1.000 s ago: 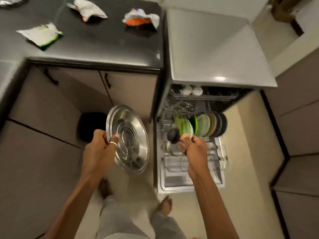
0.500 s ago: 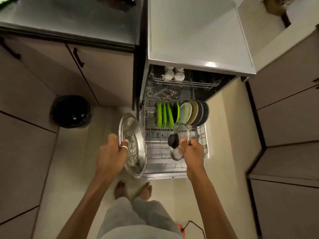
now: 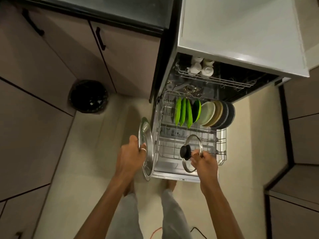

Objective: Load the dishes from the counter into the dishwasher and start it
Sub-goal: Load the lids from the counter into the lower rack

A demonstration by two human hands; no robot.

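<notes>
Currently my right hand point(image 3: 205, 163) pinches the glass lid point(image 3: 194, 144) on edge directly above the lower rack point(image 3: 223, 144)'s free slots, while my left hand point(image 3: 131, 156) grips the steel plate point(image 3: 146, 131) just outside it.

Quick headcount, it's mostly plates here

Two racks: the lower rack point(image 3: 221, 145) has four green plates point(image 3: 183, 112), one off-white plate point(image 3: 207, 112), one or two tan plates point(image 3: 217, 112) (packed too tight to split) and what looks like two dark plates point(image 3: 227, 112). The upper rack point(image 3: 215, 80) has roughly four white cups point(image 3: 201, 68). Two lids, one steel lid point(image 3: 148, 163) and one glass lid point(image 3: 194, 144). One black bin point(image 3: 88, 96), two cabinet handles point(image 3: 100, 38).
</notes>
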